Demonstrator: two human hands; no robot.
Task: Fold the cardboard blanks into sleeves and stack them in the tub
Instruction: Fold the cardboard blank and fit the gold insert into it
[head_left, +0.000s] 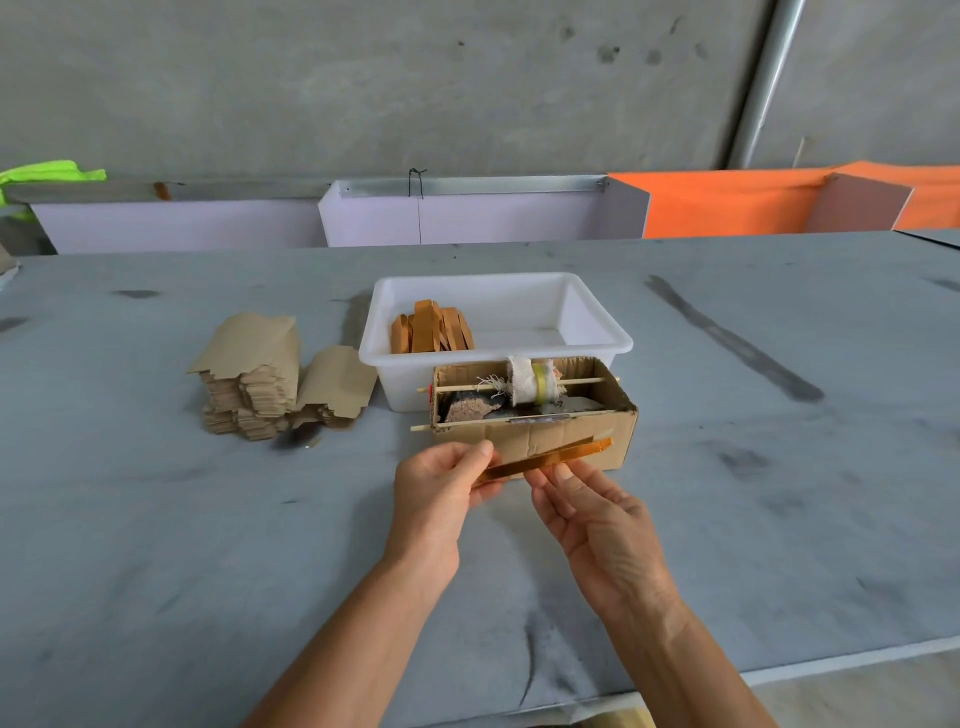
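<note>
A stack of flat cardboard blanks (249, 384) sits toward the table's (156, 519) left side. My left hand (441, 486) pinches one end of a folded gold-brown sleeve (550, 460); my right hand (592, 525) touches its underside with straight fingers. Behind it, an open cardboard box (535, 415) touches the white tub (493, 338), which holds finished sleeves (431, 327).

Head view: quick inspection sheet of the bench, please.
Surface: grey table, dark smudges.
Job's things: stacks of flat brown cardboard blanks left of the white plastic tub; folded orange-brown sleeves stand in the tub's left part; one glossy orange-brown strip held in both hands.
Clutter: open brown cardboard box with stick-mounted cloth roller, in front of the tub.
Grippers: left hand pinches the strip's left end; right hand, fingers straight, touches it.
Cables: nothing seen.
Surroundings: concrete wall, lilac and orange panels.
</note>
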